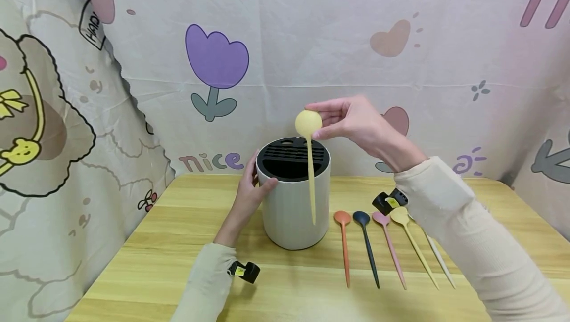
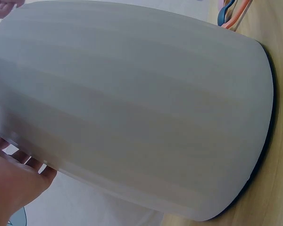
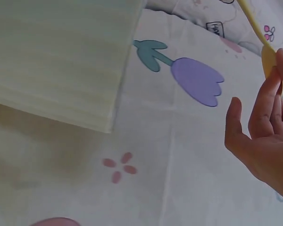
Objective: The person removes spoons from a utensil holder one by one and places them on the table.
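A round white utensil holder (image 1: 296, 213) with a slotted black top (image 1: 291, 156) stands upright on the table. My left hand (image 1: 254, 191) holds its left side, the thumb in front near the rim; in the left wrist view my left hand (image 2: 19, 181) lies against its wall. My right hand (image 1: 352, 119) pinches a yellow spoon (image 1: 308, 124) by the bowl, handle pointing down. That handle hangs before the holder's front, outside the opening. In the right wrist view the fingers of my right hand (image 3: 269, 127) meet at the yellow spoon's bowl (image 3: 269, 61).
Right of the holder, several long spoons lie in a row: orange (image 1: 343, 218), dark blue (image 1: 361, 219), pink (image 1: 382, 219), yellow (image 1: 401, 217) and a white one (image 1: 438, 255) partly behind my right sleeve. A printed cloth (image 1: 311, 40) hangs behind the wooden table (image 1: 147, 262).
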